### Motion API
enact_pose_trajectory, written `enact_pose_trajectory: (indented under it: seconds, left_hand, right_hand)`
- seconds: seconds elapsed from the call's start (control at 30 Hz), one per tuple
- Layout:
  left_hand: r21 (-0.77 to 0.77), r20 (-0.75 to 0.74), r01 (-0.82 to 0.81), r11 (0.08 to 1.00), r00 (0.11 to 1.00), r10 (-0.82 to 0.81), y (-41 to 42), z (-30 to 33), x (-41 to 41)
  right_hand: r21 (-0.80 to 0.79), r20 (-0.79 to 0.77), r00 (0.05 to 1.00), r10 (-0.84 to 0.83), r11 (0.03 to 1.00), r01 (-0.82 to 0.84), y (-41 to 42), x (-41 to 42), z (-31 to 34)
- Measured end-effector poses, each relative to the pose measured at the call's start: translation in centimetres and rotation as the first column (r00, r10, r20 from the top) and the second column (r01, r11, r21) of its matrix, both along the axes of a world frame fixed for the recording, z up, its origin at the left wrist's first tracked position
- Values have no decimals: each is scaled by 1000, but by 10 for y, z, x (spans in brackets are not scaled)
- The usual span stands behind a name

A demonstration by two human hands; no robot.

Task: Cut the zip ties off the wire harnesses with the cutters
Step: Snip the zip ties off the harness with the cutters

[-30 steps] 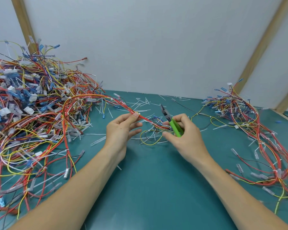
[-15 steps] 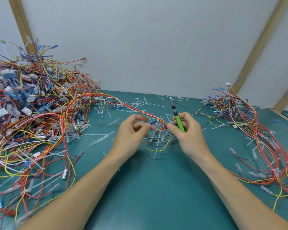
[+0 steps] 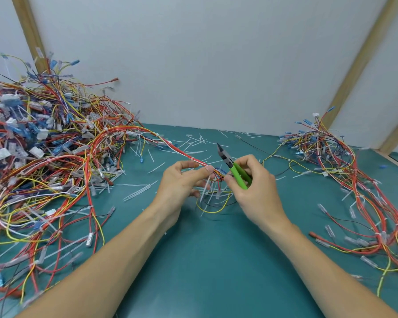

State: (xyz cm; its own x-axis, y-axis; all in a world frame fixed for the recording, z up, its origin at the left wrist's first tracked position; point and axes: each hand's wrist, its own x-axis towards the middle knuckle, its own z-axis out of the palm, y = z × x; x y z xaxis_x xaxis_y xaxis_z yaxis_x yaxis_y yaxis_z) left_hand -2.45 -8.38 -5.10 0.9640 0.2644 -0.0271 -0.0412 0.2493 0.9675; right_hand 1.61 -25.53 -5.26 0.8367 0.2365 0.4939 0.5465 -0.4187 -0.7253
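A wire harness point(image 3: 170, 145) of red, white and yellow wires arcs from the big left pile to the middle of the table. My left hand point(image 3: 182, 182) pinches it between thumb and fingers. My right hand point(image 3: 255, 187) grips the green-handled cutters point(image 3: 233, 167), jaws pointing up and to the left, while its fingertips also pinch the harness end. A white zip tie point(image 3: 192, 158) wraps the bundle just left of my left fingers. Loose wire ends with clear connectors hang below both hands.
A large tangled pile of harnesses point(image 3: 39, 161) fills the left side. A smaller pile point(image 3: 359, 180) lies on the right. Cut white zip tie pieces point(image 3: 193, 142) litter the green table point(image 3: 216, 260) behind my hands. A white wall stands at the back.
Both hands have lifted slightly and come closer together on the harness. The cutters tilted from near upright to leaning left, and their jaws show more clearly.
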Motion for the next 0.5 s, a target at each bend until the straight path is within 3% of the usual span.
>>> enact_pose_trajectory:
  seconds: [0.13,0.3,0.5]
  left_hand:
    - [-178,62,137,974,990,-127,3,-1,1]
    - [123,116,11,992,993,-26,1,-8,0]
    - [121,173,-16,993,985,-5,3,-5,0]
  right_hand:
    - [-22,59,998,-3,1000,4,1,-2,0]
    - [-4,22,1000,11,1000,-11,1,-1,0]
    - [6,0,999,49,999,-49,2,-2,-2]
